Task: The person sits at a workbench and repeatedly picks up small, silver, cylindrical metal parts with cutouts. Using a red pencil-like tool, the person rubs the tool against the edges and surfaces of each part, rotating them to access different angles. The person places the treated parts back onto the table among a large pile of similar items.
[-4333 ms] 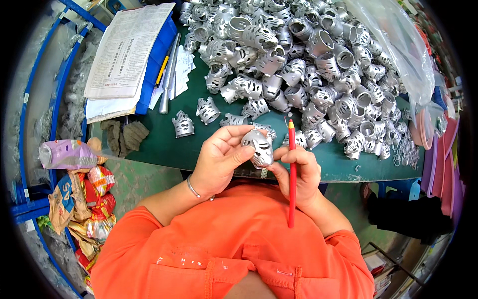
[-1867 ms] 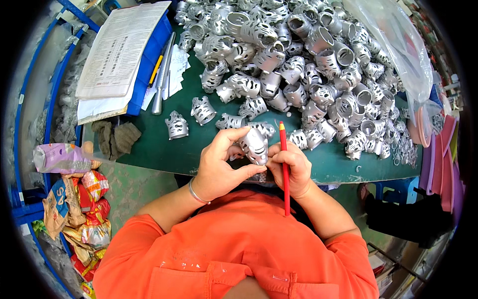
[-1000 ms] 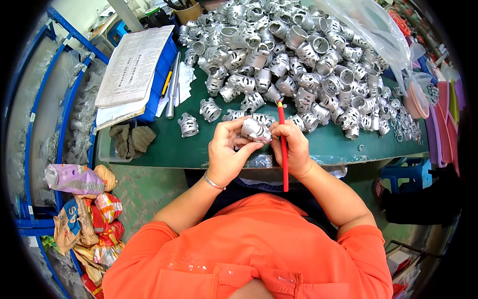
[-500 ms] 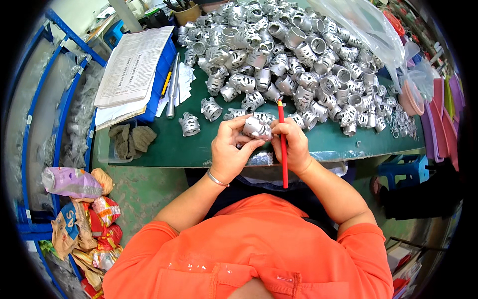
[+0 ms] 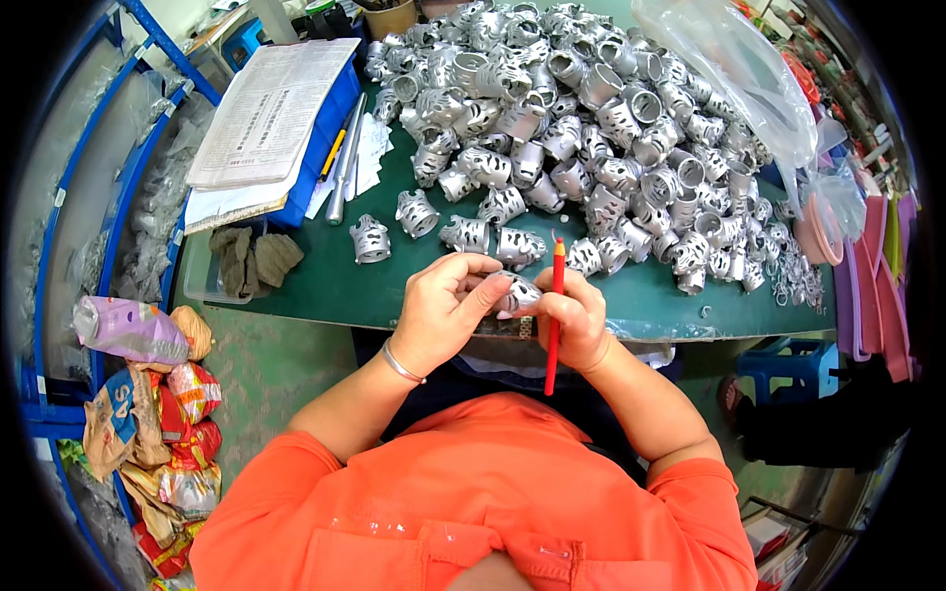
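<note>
My left hand (image 5: 437,309) is closed around a silver, short tube-shaped metal piece with cut-out openings (image 5: 519,295), just above the table's near edge. My right hand (image 5: 575,321) grips a red pencil (image 5: 554,340), which stands nearly upright with its tip pointing away from me. The right fingers also meet the right end of the metal piece; their exact hold on it is partly hidden. Several similar silver pieces lie just beyond my hands, among them one cylinder (image 5: 519,246) and another to its left (image 5: 464,234).
A large heap of silver pieces (image 5: 591,128) covers the back of the green table (image 5: 335,286). At left are a blue tray (image 5: 320,163) with papers, a metal rod (image 5: 345,163) and grey cloth pads (image 5: 258,261). A clear plastic bag (image 5: 739,79) lies at right.
The metal piece has turned and tilted between my fingers, with my left thumb now over it. Both hands sit slightly lower against the table; the pencil stays in my right hand. The whole view has shifted slightly.
</note>
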`<act>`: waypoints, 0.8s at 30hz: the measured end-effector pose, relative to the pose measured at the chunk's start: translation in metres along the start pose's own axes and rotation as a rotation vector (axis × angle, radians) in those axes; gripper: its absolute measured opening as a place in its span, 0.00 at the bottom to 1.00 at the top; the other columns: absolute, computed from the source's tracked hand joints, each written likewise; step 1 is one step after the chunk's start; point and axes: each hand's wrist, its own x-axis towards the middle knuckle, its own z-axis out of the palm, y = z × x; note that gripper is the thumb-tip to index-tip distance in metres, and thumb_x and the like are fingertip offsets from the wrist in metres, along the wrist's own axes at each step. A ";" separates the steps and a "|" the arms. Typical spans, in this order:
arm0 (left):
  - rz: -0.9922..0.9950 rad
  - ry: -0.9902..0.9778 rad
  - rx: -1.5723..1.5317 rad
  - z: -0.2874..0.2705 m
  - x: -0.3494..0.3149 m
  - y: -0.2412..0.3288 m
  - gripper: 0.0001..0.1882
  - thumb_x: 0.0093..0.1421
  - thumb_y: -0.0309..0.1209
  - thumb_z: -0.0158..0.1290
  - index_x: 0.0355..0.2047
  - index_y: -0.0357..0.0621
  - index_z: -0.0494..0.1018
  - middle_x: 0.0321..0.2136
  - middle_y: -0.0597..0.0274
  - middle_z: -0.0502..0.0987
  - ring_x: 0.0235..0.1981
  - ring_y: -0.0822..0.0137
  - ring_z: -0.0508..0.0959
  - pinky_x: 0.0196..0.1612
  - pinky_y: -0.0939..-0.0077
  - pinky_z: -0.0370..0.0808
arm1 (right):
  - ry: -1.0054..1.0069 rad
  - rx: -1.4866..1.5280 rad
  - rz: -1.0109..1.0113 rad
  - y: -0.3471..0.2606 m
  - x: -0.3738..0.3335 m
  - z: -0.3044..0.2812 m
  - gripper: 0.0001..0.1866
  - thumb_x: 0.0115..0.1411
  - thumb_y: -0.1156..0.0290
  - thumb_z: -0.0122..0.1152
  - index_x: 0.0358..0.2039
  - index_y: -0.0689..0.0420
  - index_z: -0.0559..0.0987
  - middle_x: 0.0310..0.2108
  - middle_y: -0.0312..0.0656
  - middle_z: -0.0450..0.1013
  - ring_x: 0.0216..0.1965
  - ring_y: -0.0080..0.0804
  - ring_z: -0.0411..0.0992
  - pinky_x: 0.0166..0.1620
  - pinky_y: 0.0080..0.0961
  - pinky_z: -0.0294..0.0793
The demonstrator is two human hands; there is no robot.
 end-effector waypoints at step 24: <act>0.640 0.041 0.162 0.009 -0.005 -0.001 0.33 0.40 0.22 0.65 0.49 0.41 0.66 0.47 0.51 0.68 0.45 0.54 0.72 0.47 0.66 0.71 | 0.099 1.283 0.836 -0.017 -0.004 -0.016 0.18 0.57 0.77 0.58 0.44 0.54 0.62 0.48 0.49 0.66 0.47 0.36 0.69 0.46 0.31 0.74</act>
